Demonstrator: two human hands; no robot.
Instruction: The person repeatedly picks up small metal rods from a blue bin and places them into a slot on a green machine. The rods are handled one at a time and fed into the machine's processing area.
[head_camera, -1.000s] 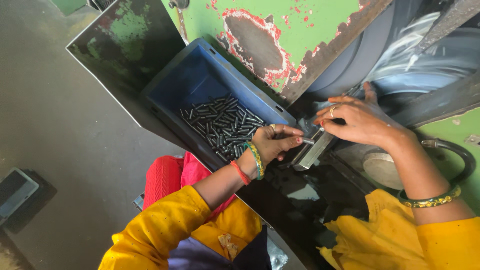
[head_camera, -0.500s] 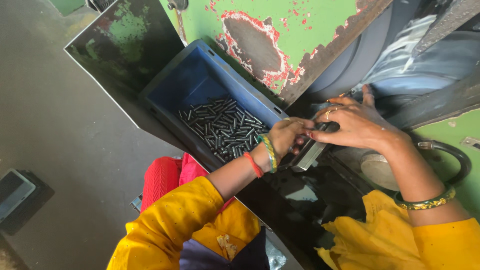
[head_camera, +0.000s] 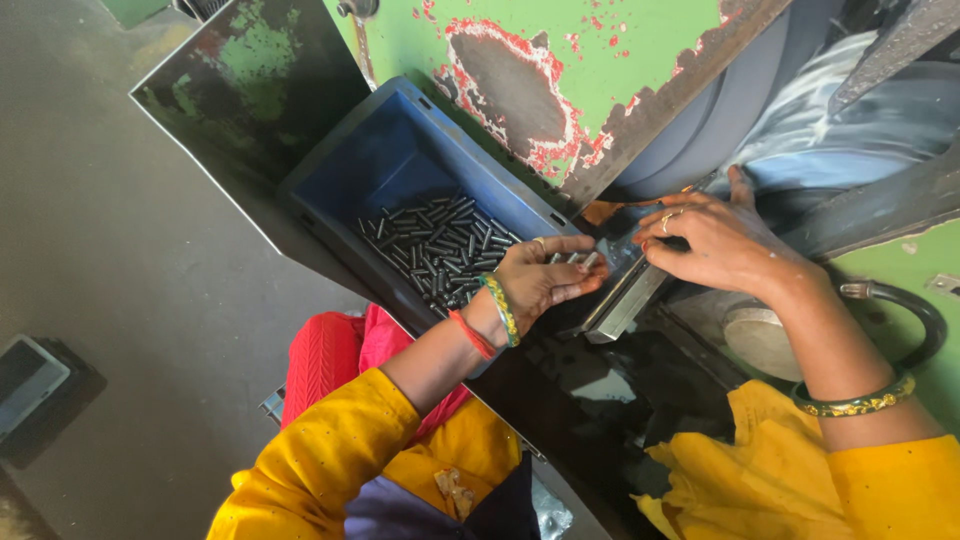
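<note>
Holding small metal pins (head_camera: 572, 260) in a closed left hand (head_camera: 540, 280), right hand (head_camera: 715, 240) pressing flat on a metal channel (head_camera: 625, 300) beside a blue bin (head_camera: 400, 170).

Even daylight, moderately bright, from upper right. Glare washes the curved metal guard (head_camera: 850, 110). Deep shadow under the metal guide rail (head_camera: 625, 300); detail lost there. Focus sharp at centre; mild wide-angle stretch at edges. Little motion blur

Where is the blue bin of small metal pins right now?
In the head view, the blue bin sits left of centre against the green machine, just beyond the left hand, with the pins piled in its near corner.
</note>
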